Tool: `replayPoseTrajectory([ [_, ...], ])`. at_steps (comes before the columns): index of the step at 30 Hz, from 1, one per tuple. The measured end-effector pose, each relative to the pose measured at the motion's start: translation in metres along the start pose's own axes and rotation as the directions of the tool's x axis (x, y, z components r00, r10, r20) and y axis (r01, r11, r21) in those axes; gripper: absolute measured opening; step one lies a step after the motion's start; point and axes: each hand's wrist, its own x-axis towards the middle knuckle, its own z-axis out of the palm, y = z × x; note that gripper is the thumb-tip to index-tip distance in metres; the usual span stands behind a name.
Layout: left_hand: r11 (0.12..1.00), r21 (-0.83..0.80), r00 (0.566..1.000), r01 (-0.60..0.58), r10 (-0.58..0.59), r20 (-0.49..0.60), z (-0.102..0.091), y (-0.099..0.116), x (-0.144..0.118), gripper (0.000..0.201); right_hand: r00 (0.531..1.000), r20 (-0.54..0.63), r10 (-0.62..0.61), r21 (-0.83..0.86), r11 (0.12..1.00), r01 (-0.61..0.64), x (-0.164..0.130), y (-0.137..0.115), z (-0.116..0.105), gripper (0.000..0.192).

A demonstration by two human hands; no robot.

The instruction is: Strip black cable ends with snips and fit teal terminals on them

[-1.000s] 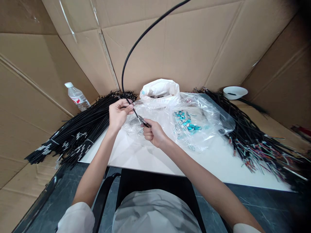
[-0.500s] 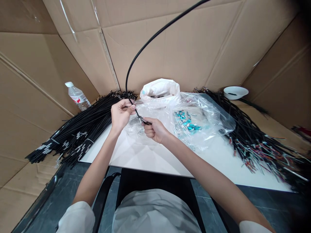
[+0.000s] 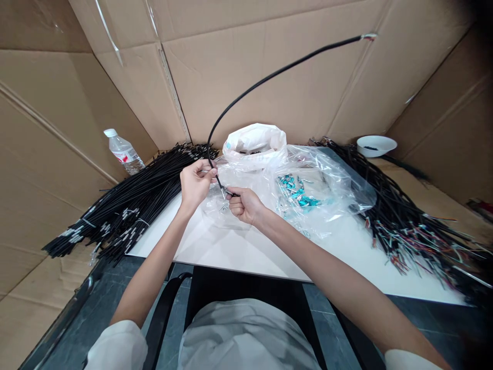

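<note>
A: Cable — where does it run?
B: It arcs up from the hands over the white table, its far end in the air against the cardboard wall.
A: What lies around it?
B: A pile of black cables on the left, another cable heap on the right, clear plastic bags between, and a water bottle at the back left.
A: And the hands?
B: The left hand pinches the cable near its lower end. The right hand is closed around the tip just beside it; what it grips there is too small to tell.
</note>
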Motion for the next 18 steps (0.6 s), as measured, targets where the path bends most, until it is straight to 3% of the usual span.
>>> replayPoseTrajectory([
  [18,0.999,0.047,0.999,-0.009,0.007,0.033,0.0036,-0.0029,-0.0006,0.014,1.000,-0.007,0.014,-0.011,1.000,-0.014,-0.0008,0.0027,-0.0033,0.035],
])
